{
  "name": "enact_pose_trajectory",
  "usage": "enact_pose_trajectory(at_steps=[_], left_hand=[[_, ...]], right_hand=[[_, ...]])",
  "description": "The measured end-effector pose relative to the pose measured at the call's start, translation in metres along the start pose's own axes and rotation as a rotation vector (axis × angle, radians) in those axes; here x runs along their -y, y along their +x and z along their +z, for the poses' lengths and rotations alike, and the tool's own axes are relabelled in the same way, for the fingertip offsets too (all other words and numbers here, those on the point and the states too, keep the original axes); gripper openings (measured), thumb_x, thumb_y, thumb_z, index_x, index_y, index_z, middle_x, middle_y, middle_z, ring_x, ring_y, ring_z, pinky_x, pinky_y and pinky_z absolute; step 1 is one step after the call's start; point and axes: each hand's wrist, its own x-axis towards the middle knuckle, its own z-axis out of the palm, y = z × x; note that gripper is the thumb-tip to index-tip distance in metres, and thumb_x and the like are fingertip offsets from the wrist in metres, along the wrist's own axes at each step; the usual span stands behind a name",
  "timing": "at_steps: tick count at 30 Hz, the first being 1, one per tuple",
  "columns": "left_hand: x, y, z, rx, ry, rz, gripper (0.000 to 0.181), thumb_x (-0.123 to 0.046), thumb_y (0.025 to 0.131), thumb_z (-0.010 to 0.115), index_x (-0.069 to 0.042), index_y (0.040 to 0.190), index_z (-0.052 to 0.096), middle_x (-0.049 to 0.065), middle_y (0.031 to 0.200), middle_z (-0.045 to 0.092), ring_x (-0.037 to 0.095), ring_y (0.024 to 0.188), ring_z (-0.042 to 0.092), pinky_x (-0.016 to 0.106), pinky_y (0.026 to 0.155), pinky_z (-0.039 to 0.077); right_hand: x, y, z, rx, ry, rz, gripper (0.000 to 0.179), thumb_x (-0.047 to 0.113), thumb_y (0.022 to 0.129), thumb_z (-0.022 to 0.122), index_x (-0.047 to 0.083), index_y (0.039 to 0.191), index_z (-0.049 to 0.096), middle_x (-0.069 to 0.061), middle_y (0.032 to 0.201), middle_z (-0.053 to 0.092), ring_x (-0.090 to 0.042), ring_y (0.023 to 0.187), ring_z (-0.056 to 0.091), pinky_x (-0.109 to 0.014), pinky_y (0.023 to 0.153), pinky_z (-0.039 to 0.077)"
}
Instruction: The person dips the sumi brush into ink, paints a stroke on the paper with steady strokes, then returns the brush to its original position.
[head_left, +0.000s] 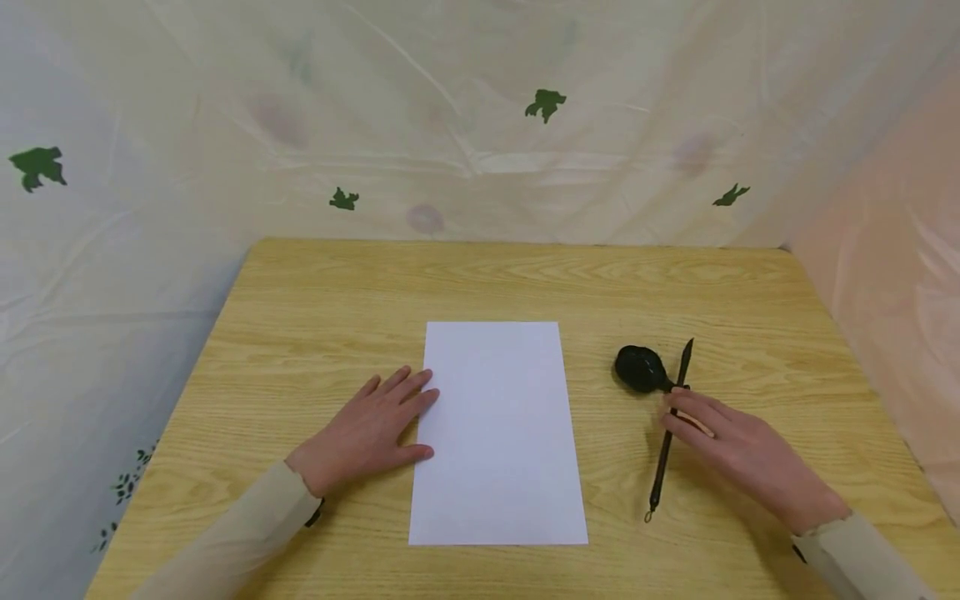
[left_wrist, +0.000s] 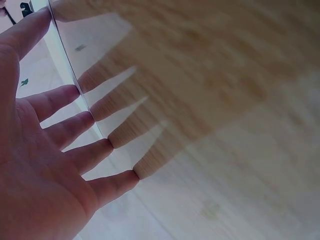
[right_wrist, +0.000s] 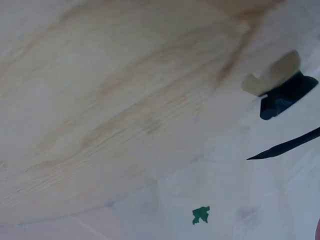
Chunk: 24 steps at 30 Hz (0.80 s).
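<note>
A blank white sheet of paper [head_left: 498, 433] lies upright on the wooden table. My left hand [head_left: 371, 433] has its fingers spread, with fingertips and thumb touching the sheet's left edge. From below, the left wrist view shows the same hand [left_wrist: 55, 145] and its straight fingers. To the right of the paper, my right hand [head_left: 742, 454] pinches a dark calligraphy brush [head_left: 663, 462], its pointed tip away from me and its hanging loop towards me. Just left of the brush sits a glossy black rounded dish [head_left: 639, 369] with a short stem. The right wrist view catches the brush tip [right_wrist: 280, 149] and the dish [right_wrist: 287, 97].
Pale hanging cloth [head_left: 465, 125] with green leaf-like patches encloses the table at the back and both sides. The wooden tabletop [head_left: 315, 333] extends behind the paper to its far edge.
</note>
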Motion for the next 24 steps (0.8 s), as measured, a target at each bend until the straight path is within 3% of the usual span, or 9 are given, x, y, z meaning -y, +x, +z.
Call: enact_pose_trajectory(at_steps=[3, 5, 7, 10, 13, 14, 15, 19, 24], left_hand=[[0.0, 0.0, 0.0, -0.001, -0.001, 0.0, 0.077, -0.056, 0.096, 0.067, -0.008, 0.155, 0.048, 0.013, 0.166, 0.035, 0.04, 0.153, 0.029, 0.067, 0.116, 0.03], [0.001, 0.0, 0.0, -0.003, -0.001, 0.0, 0.078, -0.056, 0.096, 0.067, -0.008, 0.155, 0.048, 0.013, 0.165, 0.036, 0.04, 0.153, 0.029, 0.067, 0.116, 0.03], [0.001, 0.0, 0.0, -0.004, -0.001, 0.001, 0.078, -0.056, 0.096, 0.068, -0.008, 0.155, 0.048, 0.013, 0.165, 0.036, 0.04, 0.153, 0.029, 0.067, 0.115, 0.03], [0.001, 0.0, 0.0, -0.001, 0.001, 0.001, 0.078, -0.056, 0.096, 0.068, -0.008, 0.155, 0.048, 0.013, 0.165, 0.036, 0.04, 0.153, 0.029, 0.067, 0.115, 0.031], [0.001, 0.0, -0.002, 0.007, 0.0, -0.002, 0.079, -0.056, 0.095, 0.068, -0.009, 0.155, 0.048, 0.013, 0.165, 0.036, 0.04, 0.153, 0.029, 0.067, 0.115, 0.03], [0.0, 0.0, -0.003, 0.01, -0.002, -0.004, 0.079, -0.056, 0.096, 0.068, -0.009, 0.155, 0.048, 0.013, 0.165, 0.036, 0.04, 0.153, 0.029, 0.067, 0.116, 0.03], [0.0, -0.001, -0.003, 0.012, -0.004, -0.006, 0.079, -0.056, 0.095, 0.068, -0.009, 0.155, 0.048, 0.013, 0.166, 0.035, 0.04, 0.153, 0.028, 0.067, 0.116, 0.03], [0.0, -0.001, -0.004, 0.017, -0.02, -0.013, 0.079, -0.056, 0.096, 0.068, -0.009, 0.155, 0.047, 0.012, 0.166, 0.035, 0.039, 0.154, 0.027, 0.067, 0.116, 0.029], [0.0, -0.002, -0.006, 0.015, -0.028, -0.014, 0.078, -0.056, 0.096, 0.068, -0.009, 0.155, 0.048, 0.012, 0.166, 0.035, 0.039, 0.153, 0.028, 0.067, 0.116, 0.029]], right_hand=[[0.003, 0.003, -0.009, 0.043, 0.045, 0.114, 0.056, 0.019, 0.117, 0.013, 0.008, 0.136, 0.065, -0.015, 0.141, 0.059, -0.033, 0.127, 0.057, -0.048, 0.084, 0.055], [0.007, 0.007, -0.017, 0.151, 0.221, 0.371, 0.046, 0.032, 0.117, 0.025, 0.025, 0.142, 0.062, 0.001, 0.149, 0.056, -0.018, 0.135, 0.053, -0.04, 0.09, 0.054], [0.012, 0.012, -0.024, 0.183, 0.388, 0.656, 0.036, 0.041, 0.114, 0.035, 0.045, 0.141, 0.059, 0.02, 0.15, 0.051, 0.001, 0.134, 0.048, -0.024, 0.091, 0.05], [0.013, 0.025, -0.023, -0.121, 0.424, 0.625, 0.028, 0.035, 0.112, 0.048, 0.037, 0.131, 0.068, 0.013, 0.139, 0.064, -0.001, 0.121, 0.061, -0.012, 0.092, 0.046], [0.011, 0.04, -0.014, -0.561, 0.196, 0.277, 0.027, 0.015, 0.11, 0.052, 0.0, 0.113, 0.073, -0.017, 0.114, 0.073, -0.025, 0.098, 0.072, -0.016, 0.095, 0.051], [0.011, 0.046, -0.011, -0.681, 0.097, 0.216, 0.028, 0.013, 0.109, 0.054, -0.01, 0.107, 0.07, -0.024, 0.106, 0.072, -0.03, 0.095, 0.073, -0.018, 0.098, 0.051], [0.012, 0.052, -0.012, -0.752, 0.119, 0.236, 0.028, 0.014, 0.108, 0.057, -0.011, 0.106, 0.07, -0.023, 0.104, 0.072, -0.027, 0.095, 0.073, -0.014, 0.1, 0.047], [0.016, 0.065, -0.012, -0.909, 0.178, 0.368, 0.031, 0.02, 0.104, 0.066, -0.011, 0.102, 0.071, -0.022, 0.098, 0.074, -0.013, 0.099, 0.071, -0.012, 0.092, 0.05], [0.018, 0.064, -0.014, -0.883, 0.282, 0.518, 0.028, 0.007, 0.104, 0.063, -0.02, 0.11, 0.062, -0.027, 0.103, 0.07, -0.005, 0.106, 0.069, -0.012, 0.092, 0.05]])
